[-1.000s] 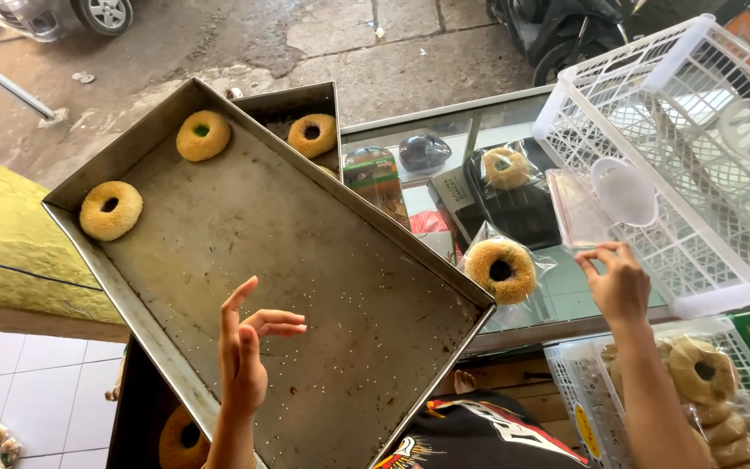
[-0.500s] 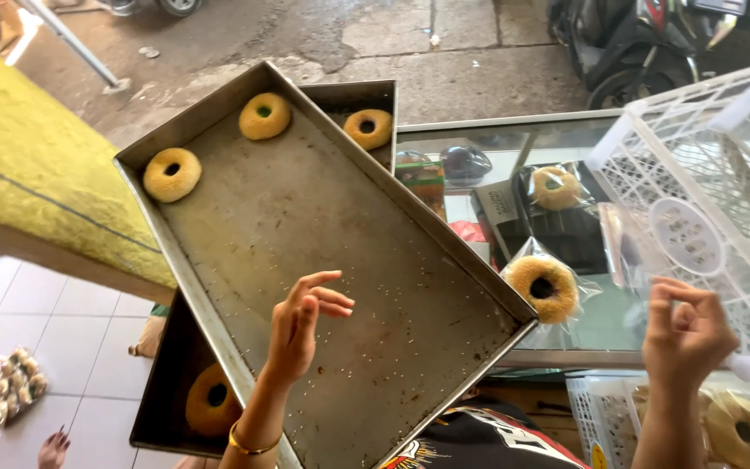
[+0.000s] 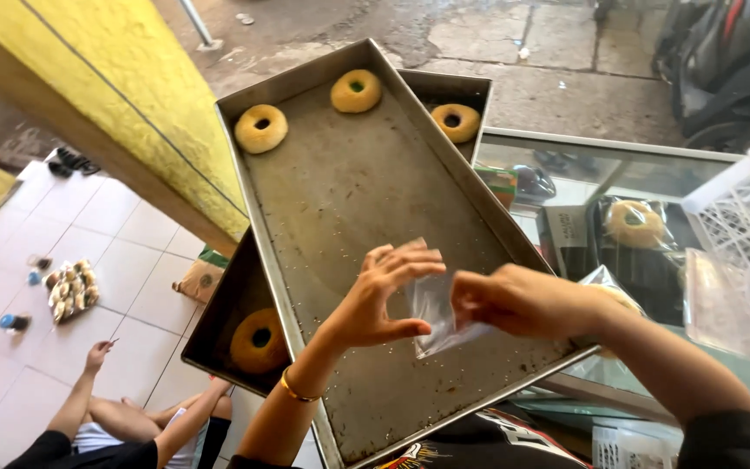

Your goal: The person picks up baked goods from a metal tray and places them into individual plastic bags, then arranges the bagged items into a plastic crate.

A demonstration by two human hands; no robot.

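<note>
A small clear plastic bag [image 3: 437,314] hangs over a large metal baking tray [image 3: 366,200], held between both hands. My right hand [image 3: 518,300] pinches its right side. My left hand [image 3: 384,295], with a gold bangle at the wrist, has fingers spread and touches the bag's left edge. Two ring doughnuts [image 3: 261,128] [image 3: 356,90] lie at the tray's far end. A second tray [image 3: 227,321] sits beneath, with a doughnut [image 3: 258,340] at its near end and another doughnut [image 3: 456,122] at its far end.
A glass counter [image 3: 566,174] on the right holds bagged doughnuts [image 3: 635,222] and a white plastic crate [image 3: 740,217]. A yellow wall [image 3: 115,95] runs along the left. Another person sits on the tiled floor [image 3: 115,426] below. Parked motorbikes [image 3: 731,69] stand at the top right.
My right hand came in from the crate side with a clear bag, and my left hand rose to meet it over the tray. The view swung left.
</note>
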